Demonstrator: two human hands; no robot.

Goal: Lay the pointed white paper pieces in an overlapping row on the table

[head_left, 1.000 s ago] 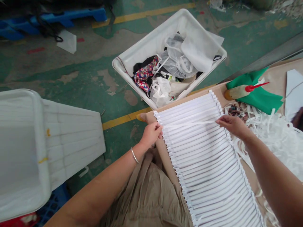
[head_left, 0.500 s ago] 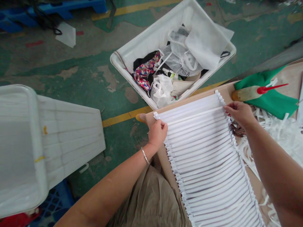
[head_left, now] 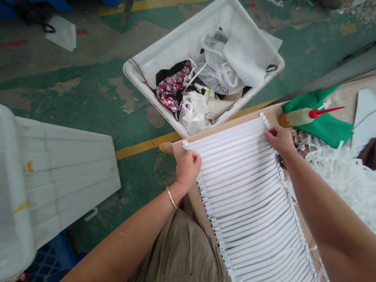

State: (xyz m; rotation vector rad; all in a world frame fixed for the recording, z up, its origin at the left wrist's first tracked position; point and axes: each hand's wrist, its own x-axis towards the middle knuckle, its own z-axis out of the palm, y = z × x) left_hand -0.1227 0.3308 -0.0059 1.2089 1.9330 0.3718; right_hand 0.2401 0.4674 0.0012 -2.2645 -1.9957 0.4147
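Over a tan board (head_left: 273, 114), left hand (head_left: 188, 169) and right hand (head_left: 279, 141) clamped on pleated white strips (head_left: 241, 184)

"Any words to read?"

"Yep, just 1. Dark letters on the clear plastic bag (head_left: 219, 80) in the white tub (head_left: 148, 101)."

"What's it say?"

"Looks like PHISA, tho the 1st letter's hard to see."

"On the bag's low edge?"

"Yep, near the bottom."

worn green-painted floor (head_left: 73, 113) with a yellow line (head_left: 141, 149)
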